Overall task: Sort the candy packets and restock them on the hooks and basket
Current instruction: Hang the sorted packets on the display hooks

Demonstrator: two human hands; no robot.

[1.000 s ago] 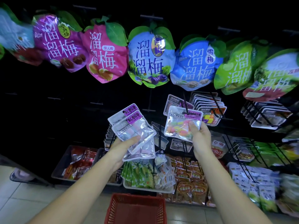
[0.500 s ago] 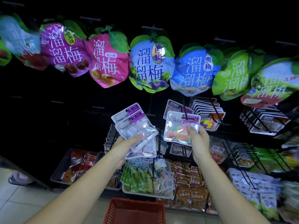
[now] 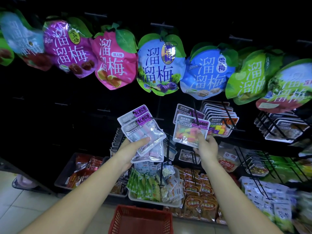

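My left hand (image 3: 133, 149) grips a small stack of clear candy packets with purple labels (image 3: 143, 130), held up in front of the dark rack. My right hand (image 3: 206, 146) pinches the lower edge of a clear packet of bright mixed candies (image 3: 190, 130). That packet's top sits at a black hook (image 3: 195, 112) where a like packet (image 3: 184, 110) hangs behind it. Whether its hole is on the hook I cannot tell.
A red basket (image 3: 141, 220) stands on the floor below my arms. Big fruit-shaped plum bags (image 3: 158, 65) hang in a row above. More packets fill hooks at right (image 3: 219, 119), and grey trays of snacks (image 3: 152, 186) line the bottom shelf.
The view shifted slightly. My right hand slid lower on the mixed-candy packet, which moved closer in on the hook. My left hand kept its stack at about the same place.
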